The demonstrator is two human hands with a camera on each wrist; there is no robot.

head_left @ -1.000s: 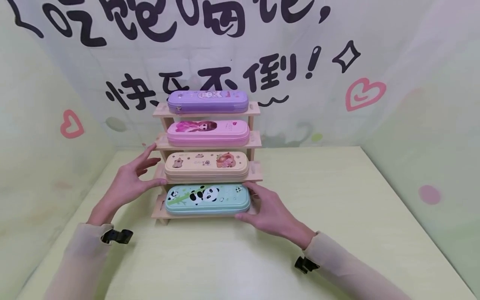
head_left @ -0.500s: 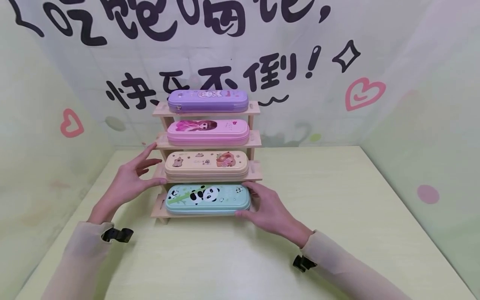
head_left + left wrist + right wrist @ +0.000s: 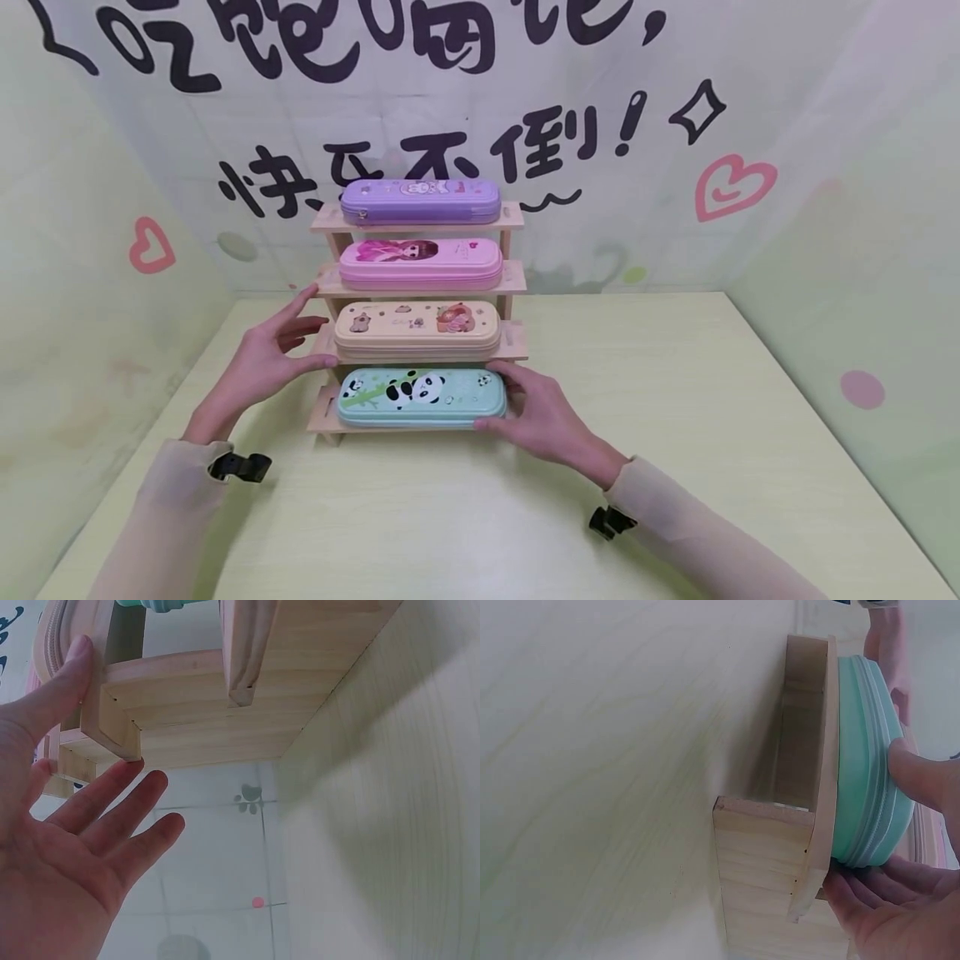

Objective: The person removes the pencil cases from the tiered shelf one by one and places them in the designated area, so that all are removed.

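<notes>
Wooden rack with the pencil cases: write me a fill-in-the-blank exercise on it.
The rack holds ____ cases.
One tier below the purple case lies the ____ case.
The hand gripping the mint-green case is the person's ____ one.
The large animal on that case is a ____.
Missing words: four; pink; right; panda.

Four zipped cases (image 3: 422,398), one wooden rack (image 3: 326,410), four shelves (image 3: 513,215), two hands (image 3: 546,417), two pink hearts (image 3: 726,197).
</notes>
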